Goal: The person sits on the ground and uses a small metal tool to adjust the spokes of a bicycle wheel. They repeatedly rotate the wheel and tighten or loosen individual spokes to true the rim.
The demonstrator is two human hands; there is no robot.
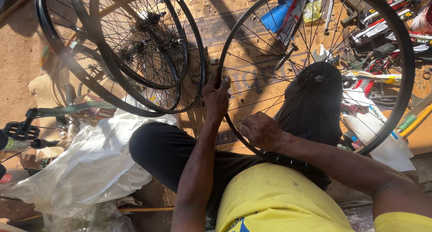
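1. We see the left hand clamped on the black rim of the bicycle wheel, fingers wrapped over the rim's left edge, thumb on top.
2. Right hand sits low inside the wheel, just right of and below the left hand, fingers curled together at the spokes; we cannot tell whether it pinches a spoke or a small tool.
3. The wheel stands upright across our lap, its hub well to the right of both hands, over the raised knee.
4. Risk: only one hand grips the rim, so we judge the wheel could roll or tip off the knee if that grip loosens.
5. Risk: right fingers sit between thin spokes; any turn of the wheel could pinch them.
6. Risk: scattered tools and packages lie beyond the wheel, far from both hands; a falling rim could knock them about.
7. Stacked spare wheels lean just left of the left hand; a bump could tangle the spokes.
8. White plastic sheet lies below-left of the hands, loose and slippery.
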